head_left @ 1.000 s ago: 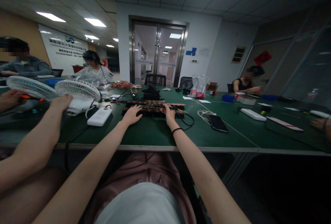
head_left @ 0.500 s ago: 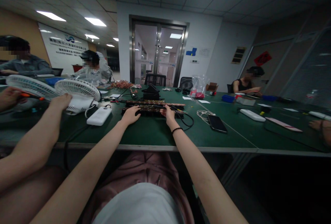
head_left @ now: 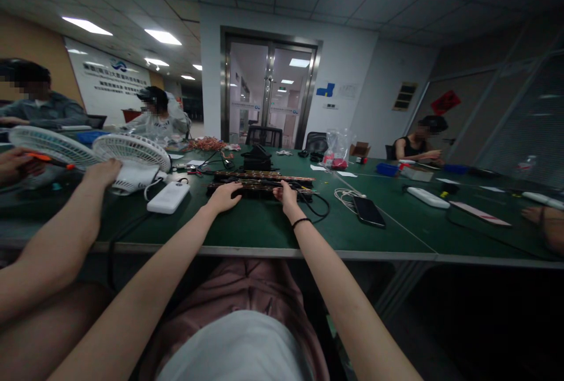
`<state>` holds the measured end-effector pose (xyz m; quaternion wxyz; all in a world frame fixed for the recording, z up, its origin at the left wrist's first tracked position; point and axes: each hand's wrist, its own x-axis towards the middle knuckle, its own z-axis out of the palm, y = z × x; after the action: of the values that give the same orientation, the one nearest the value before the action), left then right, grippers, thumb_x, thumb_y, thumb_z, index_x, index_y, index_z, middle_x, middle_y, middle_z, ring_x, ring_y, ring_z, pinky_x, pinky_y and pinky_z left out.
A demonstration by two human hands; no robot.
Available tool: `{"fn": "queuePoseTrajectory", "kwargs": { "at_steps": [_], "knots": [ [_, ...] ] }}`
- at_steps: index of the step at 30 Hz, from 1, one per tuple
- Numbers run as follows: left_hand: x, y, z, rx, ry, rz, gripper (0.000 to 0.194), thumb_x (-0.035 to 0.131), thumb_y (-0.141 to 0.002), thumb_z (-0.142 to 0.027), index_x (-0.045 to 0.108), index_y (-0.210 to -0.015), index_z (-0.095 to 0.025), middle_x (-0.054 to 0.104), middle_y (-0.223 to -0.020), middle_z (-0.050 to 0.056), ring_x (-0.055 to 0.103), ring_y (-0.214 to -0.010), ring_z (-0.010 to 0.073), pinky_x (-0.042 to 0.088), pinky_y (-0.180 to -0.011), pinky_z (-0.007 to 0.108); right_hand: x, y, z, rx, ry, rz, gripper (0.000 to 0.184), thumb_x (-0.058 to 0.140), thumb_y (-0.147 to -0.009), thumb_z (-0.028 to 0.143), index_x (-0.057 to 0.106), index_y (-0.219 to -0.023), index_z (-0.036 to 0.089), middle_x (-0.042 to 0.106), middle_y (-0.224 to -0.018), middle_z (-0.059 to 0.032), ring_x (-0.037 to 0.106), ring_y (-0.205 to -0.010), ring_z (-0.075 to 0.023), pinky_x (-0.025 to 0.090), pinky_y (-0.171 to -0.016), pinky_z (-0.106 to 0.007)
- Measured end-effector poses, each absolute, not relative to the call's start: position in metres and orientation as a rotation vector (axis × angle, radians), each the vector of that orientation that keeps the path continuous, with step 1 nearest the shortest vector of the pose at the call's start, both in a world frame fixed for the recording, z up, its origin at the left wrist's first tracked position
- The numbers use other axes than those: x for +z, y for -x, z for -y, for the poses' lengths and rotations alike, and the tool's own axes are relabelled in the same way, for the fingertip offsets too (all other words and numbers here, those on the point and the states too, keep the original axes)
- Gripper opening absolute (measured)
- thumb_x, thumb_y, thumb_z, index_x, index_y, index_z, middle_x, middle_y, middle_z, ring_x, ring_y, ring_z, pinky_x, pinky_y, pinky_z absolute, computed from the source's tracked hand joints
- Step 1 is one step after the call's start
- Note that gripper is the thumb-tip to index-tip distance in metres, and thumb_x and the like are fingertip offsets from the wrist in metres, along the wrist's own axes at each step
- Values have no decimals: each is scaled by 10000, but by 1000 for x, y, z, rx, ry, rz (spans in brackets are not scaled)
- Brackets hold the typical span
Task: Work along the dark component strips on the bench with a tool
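Observation:
In front of me on the green table lies a long bundle of copper-coloured rods (head_left: 247, 186) in dark holders. My left hand (head_left: 224, 197) rests on the bundle's left part, its thumb and fingers apart. At the right part, my right hand (head_left: 288, 197) has its fingers closed round a slim black tool, partly hidden by the fingers and too dark to make out well. A black cable (head_left: 328, 208) loops on the table just right of this hand.
To the left, a co-worker's hands hold a white fan (head_left: 132, 161) and an orange-handled tool (head_left: 48, 161). A white power bank (head_left: 168, 197) lies nearby. On the right are a phone (head_left: 369, 211) and a white cord (head_left: 346, 196). Behind the rods stands a black object (head_left: 258, 159).
Both my hands stay at nearly the same places on the rods, with only slight finger movement. The view has shifted very slightly.

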<state>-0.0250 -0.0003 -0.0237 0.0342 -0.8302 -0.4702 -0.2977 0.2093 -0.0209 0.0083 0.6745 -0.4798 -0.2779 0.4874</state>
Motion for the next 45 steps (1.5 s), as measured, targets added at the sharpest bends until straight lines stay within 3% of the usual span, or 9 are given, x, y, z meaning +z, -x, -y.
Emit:
{"fn": "queuePoseTrajectory", "kwargs": {
  "at_steps": [9,14,20,38,45],
  "knots": [
    [-23,24,1,-896,2507,1474,500,570,-848,-342,661,-1313,-183,575,-1453,96,498,-1384,304,354,-1195,491,10,-208,22,1056,1093,641,251,586,-919,199,589,-670,167,599,-475,3,542,-393,-94,463,-437,-171],
    [-24,24,1,-867,2490,1522,546,587,-847,-374,647,-1333,-132,536,-1486,130,482,-1397,311,361,-1195,453,10,-208,22,1021,1086,672,229,594,-902,188,604,-675,162,597,-470,10,530,-385,-85,457,-435,-162],
    [-26,25,1,-923,2501,1517,521,610,-838,-379,663,-1317,-181,556,-1474,102,504,-1379,311,384,-1185,450,8,-209,19,966,1064,686,180,576,-890,175,640,-722,162,588,-456,29,532,-380,-90,454,-425,-160],
    [-26,26,1,-925,2543,1544,704,590,-852,-456,500,-1481,-152,414,-1586,121,408,-1451,290,333,-1213,410,6,-211,19,984,1087,670,186,610,-894,188,630,-712,160,614,-495,11,552,-405,-88,470,-441,-159],
    [-26,26,0,-788,2479,1604,738,589,-873,-472,457,-1502,-111,364,-1605,170,343,-1482,328,290,-1225,447,7,-211,18,987,1082,655,186,610,-894,185,633,-713,149,603,-476,13,539,-387,-87,459,-419,-156]
  ]
}}
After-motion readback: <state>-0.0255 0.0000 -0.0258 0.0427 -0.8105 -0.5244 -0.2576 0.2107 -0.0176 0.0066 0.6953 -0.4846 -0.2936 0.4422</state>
